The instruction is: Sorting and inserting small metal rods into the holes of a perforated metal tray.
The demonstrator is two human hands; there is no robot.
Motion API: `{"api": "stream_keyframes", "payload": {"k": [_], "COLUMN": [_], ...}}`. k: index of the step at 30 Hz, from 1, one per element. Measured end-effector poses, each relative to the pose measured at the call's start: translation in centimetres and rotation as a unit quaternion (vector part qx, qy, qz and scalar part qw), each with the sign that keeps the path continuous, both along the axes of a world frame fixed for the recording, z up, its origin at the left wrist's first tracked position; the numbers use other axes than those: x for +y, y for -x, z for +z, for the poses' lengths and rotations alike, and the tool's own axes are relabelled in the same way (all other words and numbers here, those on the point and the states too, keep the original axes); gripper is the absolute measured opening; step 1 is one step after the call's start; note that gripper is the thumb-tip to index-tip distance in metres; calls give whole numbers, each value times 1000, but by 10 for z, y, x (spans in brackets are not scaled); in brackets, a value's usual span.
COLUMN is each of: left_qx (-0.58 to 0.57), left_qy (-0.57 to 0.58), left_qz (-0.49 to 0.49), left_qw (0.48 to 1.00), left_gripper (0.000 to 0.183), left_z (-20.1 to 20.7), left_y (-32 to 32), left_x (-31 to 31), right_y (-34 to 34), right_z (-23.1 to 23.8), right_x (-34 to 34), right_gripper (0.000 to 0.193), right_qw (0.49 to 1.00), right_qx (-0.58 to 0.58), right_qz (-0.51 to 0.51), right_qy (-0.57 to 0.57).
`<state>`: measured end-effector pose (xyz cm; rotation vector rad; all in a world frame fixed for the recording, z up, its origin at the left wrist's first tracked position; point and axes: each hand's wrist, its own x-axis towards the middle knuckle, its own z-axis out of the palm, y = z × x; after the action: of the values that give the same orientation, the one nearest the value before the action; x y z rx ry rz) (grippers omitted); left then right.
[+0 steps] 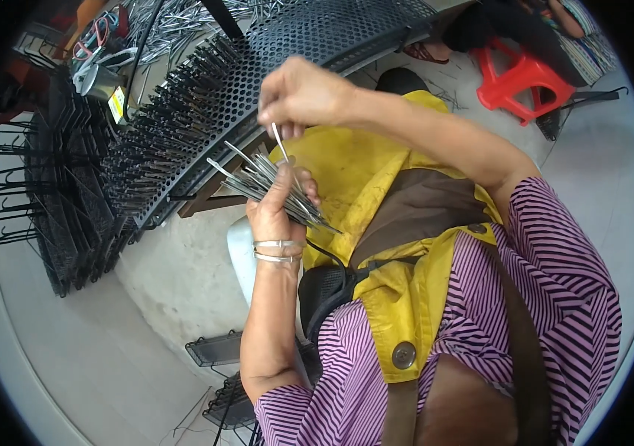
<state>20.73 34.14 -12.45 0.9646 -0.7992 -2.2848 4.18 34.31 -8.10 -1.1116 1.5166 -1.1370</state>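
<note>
My left hand [271, 212], with two bangles at the wrist, is closed round a bundle of thin grey metal rods [250, 181] above my yellow apron [339, 160]. The rods fan out a little toward the upper left. Just above it, my right hand [302, 93] is closed on a single pale metal rod [279, 140], whose lower end reaches down to my left thumb and the bundle. Motion blurs the right fingers slightly. Beyond both hands is a black perforated metal rack [272, 78], its near left part lined with rows of small dark metal pieces [172, 111].
Black hooked frames [64, 186] hang stacked at the left. Loose rods [183, 26] lie heaped behind the rack, with scissors [92, 39] and a tin [101, 83] beside them. A red stool [517, 85] stands at the far right, near another person's leg [499, 33].
</note>
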Motion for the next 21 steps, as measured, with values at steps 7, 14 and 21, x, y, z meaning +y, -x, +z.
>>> {"api": "stream_keyframes", "payload": {"k": [7, 14, 21], "left_qx": [19, 22, 24], "left_qy": [-25, -45, -40], "left_qz": [-1, -5, -24], "left_qw": [1000, 999, 999], "left_gripper": [21, 16, 16], "left_z": [-5, -2, 2], "left_y": [-2, -2, 0], "left_x": [0, -1, -1], "right_y": [13, -5, -17], "right_z": [-4, -14, -13], "right_x": [-53, -75, -88], "right_gripper": [10, 7, 8], "right_qw": [924, 873, 791], "right_qx": [107, 222, 507], "right_qz": [-191, -178, 4], "right_qy": [315, 396, 343]}}
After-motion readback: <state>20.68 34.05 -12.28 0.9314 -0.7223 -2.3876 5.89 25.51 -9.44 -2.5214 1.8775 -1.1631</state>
